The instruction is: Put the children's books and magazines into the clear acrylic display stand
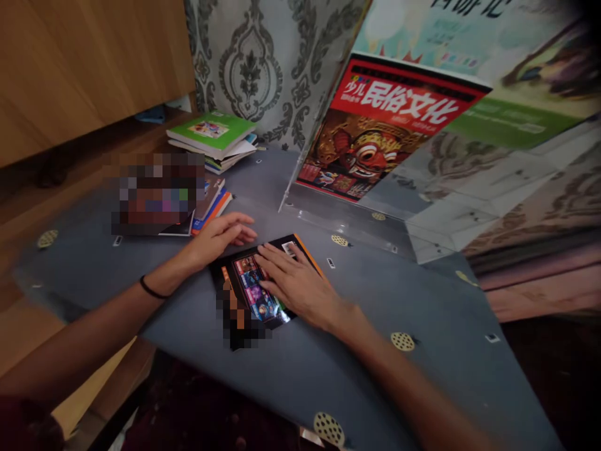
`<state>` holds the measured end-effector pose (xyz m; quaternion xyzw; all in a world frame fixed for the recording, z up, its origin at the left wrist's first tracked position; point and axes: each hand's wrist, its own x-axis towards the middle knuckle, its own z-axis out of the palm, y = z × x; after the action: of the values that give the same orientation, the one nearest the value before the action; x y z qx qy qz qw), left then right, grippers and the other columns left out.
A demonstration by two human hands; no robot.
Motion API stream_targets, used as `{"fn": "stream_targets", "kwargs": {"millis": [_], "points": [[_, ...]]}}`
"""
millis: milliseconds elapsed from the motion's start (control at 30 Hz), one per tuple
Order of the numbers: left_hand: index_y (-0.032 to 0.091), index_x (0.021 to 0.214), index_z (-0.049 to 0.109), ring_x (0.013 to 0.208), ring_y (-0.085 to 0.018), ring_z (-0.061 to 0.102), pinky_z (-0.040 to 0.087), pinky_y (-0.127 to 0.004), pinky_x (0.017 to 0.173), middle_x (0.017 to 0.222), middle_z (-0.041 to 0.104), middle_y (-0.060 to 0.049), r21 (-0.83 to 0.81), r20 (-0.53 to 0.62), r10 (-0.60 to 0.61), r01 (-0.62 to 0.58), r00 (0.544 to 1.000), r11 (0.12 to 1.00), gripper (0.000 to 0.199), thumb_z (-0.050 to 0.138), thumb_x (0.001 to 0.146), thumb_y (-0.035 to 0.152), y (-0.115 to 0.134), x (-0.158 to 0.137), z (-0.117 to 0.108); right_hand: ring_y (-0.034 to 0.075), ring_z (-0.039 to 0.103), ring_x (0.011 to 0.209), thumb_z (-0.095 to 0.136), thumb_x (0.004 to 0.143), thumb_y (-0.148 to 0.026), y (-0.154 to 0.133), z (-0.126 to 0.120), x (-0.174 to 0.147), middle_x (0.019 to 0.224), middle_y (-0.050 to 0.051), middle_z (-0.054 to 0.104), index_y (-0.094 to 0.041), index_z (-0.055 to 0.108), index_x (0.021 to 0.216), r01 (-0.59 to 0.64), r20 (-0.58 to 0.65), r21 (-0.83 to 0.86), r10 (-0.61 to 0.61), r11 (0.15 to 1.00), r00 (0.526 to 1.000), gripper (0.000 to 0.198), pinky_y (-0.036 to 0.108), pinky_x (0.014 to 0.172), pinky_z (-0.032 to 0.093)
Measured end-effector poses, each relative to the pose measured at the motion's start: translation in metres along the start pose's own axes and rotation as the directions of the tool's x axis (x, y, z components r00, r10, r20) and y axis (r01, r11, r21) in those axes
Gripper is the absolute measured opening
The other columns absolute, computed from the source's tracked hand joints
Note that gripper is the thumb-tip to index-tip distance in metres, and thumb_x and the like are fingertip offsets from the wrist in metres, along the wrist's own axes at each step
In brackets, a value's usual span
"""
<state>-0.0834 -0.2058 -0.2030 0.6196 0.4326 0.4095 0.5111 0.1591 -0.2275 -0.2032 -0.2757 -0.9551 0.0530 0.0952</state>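
A dark book (248, 294) with an orange spine edge and several small colourful pictures lies on the table in front of me; its near left corner is blurred out. Flat on its cover rests my right hand (293, 279), fingers stretched out. My left hand (220, 235) hovers by the book's far left corner, fingers loosely apart and holding nothing. I cannot tell whether it touches the book. Just beyond that hand sits a stack of books (209, 200), partly blurred, with blue and orange edges showing.
A second stack, topped by a green book (213, 133), stands against the patterned wall. To the right a clear acrylic rack (338, 222) holds a red book (375, 134) and a larger green-and-blue one behind it. A pineapple-print cloth (366, 376) covers the table. Wooden cabinet (94, 62) at left.
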Motion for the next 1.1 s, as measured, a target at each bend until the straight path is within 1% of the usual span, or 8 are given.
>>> {"fn": "stream_targets", "kwargs": {"millis": [100,200,300,400,633,833,967,1100], "points": [[0.015,0.116,0.062,0.094,-0.017,0.072,0.056,-0.034,0.086,0.105,0.075,-0.010,-0.110,-0.032,-0.062,0.058,0.998,0.992,0.028,0.052,0.100,0.036,0.001,0.000,0.001,0.027,0.042,0.148,0.040,0.108,-0.039,-0.025,0.000,0.016,0.154,0.014,0.052,-0.019,0.049,0.148,0.079,0.026,0.015,-0.080,0.997,0.996,0.045,0.060,0.121,0.032],[0.015,0.113,0.063,0.091,-0.017,0.071,0.056,-0.031,0.082,0.101,0.075,-0.009,-0.157,-0.037,-0.088,0.082,0.995,0.984,0.030,0.053,0.100,0.041,0.004,-0.001,0.002,0.027,0.040,0.148,0.040,0.108,-0.041,-0.043,0.001,0.032,0.155,0.013,0.050,-0.016,0.050,0.146,0.163,0.064,0.034,-0.165,0.986,0.984,0.047,0.058,0.122,0.032],[0.014,0.111,0.063,0.090,-0.016,0.071,0.055,-0.030,0.081,0.098,0.075,-0.008,-0.197,-0.045,-0.104,0.094,0.994,0.976,0.030,0.052,0.101,0.040,0.007,-0.002,0.003,0.026,0.041,0.148,0.040,0.108,-0.042,-0.052,0.005,0.042,0.155,0.013,0.051,-0.015,0.052,0.145,0.218,0.077,0.065,-0.222,0.974,0.972,0.048,0.056,0.124,0.029],[0.014,0.109,0.063,0.089,-0.016,0.071,0.055,-0.029,0.078,0.097,0.074,-0.008,-0.233,-0.038,-0.127,0.115,0.991,0.966,0.028,0.051,0.102,0.038,0.009,-0.003,0.004,0.024,0.041,0.149,0.040,0.108,-0.043,-0.054,0.011,0.046,0.155,0.014,0.050,-0.015,0.052,0.145,0.220,0.082,0.106,-0.229,0.970,0.970,0.048,0.053,0.126,0.025],[0.016,0.108,0.065,0.090,-0.018,0.070,0.054,-0.030,0.079,0.098,0.075,-0.008,-0.229,-0.020,-0.138,0.130,0.990,0.965,0.035,0.057,0.097,0.048,0.012,-0.004,0.006,0.021,0.037,0.150,0.041,0.107,-0.043,-0.052,0.011,0.043,0.157,0.013,0.048,-0.016,0.048,0.149,0.188,0.078,0.174,-0.204,0.967,0.976,0.050,0.051,0.128,0.021],[0.017,0.109,0.065,0.089,-0.017,0.070,0.054,-0.030,0.081,0.100,0.075,-0.008,-0.203,-0.026,-0.150,0.142,0.988,0.969,0.033,0.053,0.099,0.046,0.011,-0.005,0.008,0.024,0.043,0.147,0.045,0.106,-0.039,-0.042,0.006,0.032,0.153,0.013,0.053,-0.017,0.050,0.147,0.077,0.038,0.141,-0.084,0.987,0.996,0.047,0.053,0.126,0.028],[0.016,0.110,0.064,0.092,-0.018,0.071,0.055,-0.034,0.086,0.100,0.075,-0.008,-0.191,-0.021,-0.150,0.143,0.989,0.971,0.035,0.053,0.099,0.047,0.008,-0.004,0.009,0.023,0.044,0.146,0.046,0.106,-0.036,-0.029,0.002,0.020,0.153,0.012,0.054,-0.019,0.051,0.147,0.024,0.019,0.123,-0.026,0.992,0.999,0.044,0.055,0.125,0.029],[0.016,0.111,0.063,0.096,-0.019,0.071,0.056,-0.036,0.089,0.104,0.075,-0.010,-0.119,-0.020,-0.137,0.134,0.990,0.984,0.037,0.052,0.098,0.049,0.004,-0.002,0.009,0.024,0.045,0.145,0.043,0.107,-0.036,-0.013,0.000,0.009,0.152,0.012,0.054,-0.018,0.052,0.145,-0.041,0.028,0.098,0.038,0.994,0.999,0.043,0.056,0.124,0.030]]}}
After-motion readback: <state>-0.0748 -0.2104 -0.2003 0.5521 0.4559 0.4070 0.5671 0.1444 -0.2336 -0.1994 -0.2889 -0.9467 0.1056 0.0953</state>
